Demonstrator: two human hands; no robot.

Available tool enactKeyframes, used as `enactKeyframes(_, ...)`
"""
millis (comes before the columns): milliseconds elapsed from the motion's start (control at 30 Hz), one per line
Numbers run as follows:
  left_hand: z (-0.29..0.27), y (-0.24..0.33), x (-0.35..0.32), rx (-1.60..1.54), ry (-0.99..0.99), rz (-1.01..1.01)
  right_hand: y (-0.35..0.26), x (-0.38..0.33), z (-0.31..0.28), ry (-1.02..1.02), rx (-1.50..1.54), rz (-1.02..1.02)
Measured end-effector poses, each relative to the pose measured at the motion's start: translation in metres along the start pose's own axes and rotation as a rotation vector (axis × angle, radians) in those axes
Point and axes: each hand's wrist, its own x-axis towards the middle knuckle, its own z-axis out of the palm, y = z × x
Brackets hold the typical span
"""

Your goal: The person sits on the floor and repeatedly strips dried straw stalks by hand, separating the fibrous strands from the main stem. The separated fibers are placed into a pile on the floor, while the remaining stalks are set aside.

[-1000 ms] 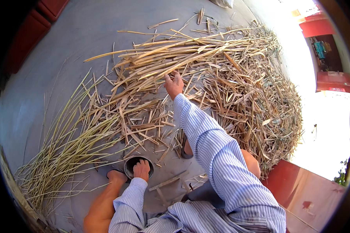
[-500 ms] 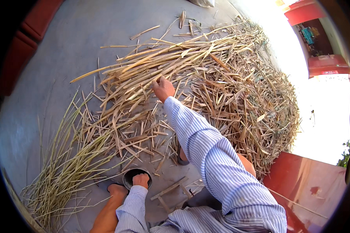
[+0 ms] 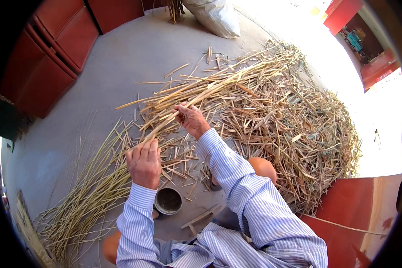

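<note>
A dry, pale stalk (image 3: 164, 124) is held up at a slant between my hands. My left hand (image 3: 144, 164) grips its near end, knuckles up and fingers curled over it. Farther up, my right hand (image 3: 192, 120) pinches the same stalk between thumb and fingers. Past my right hand the stalk stretches over a bundle of long dry stalks (image 3: 178, 96) on the floor, and its far end blends in with them. Just below my left hand stands a small dark round pot (image 3: 180, 206), its contents too dark to name.
On the right spreads a big heap of dry leaf and husk scraps (image 3: 281, 138). Thin greenish stems (image 3: 89, 192) lie at the left. Red panels (image 3: 53, 76) line the far left, a whitish sack (image 3: 215, 17) the back. A wooden piece (image 3: 202, 217) lies near my feet.
My left hand has left the pot and risen to the stalk. My right hand has taken hold of a stalk from the bundle. The view has shifted, showing more of the back.
</note>
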Motion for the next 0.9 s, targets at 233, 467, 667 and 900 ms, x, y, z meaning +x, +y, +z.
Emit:
enactKeyframes(233,-0.081,-0.018,0.042,0.267,-0.223,0.057,-0.005,-0.087,0.108,-0.408,-0.218,0.191)
enactKeyframes(467,-0.200,-0.067,0.006,0.421,-0.132,-0.067,-0.099,-0.093,0.076,-0.264,-0.226,0.030)
enactKeyframes(667,-0.189,-0.062,0.010,0.267,-0.254,-0.057,-0.103,-0.092,0.054,-0.258,-0.243,-0.015)
enactKeyframes(900,-0.106,-0.010,0.056,0.001,-0.150,-0.116,-0.083,-0.102,0.078,-0.292,-0.168,0.076)
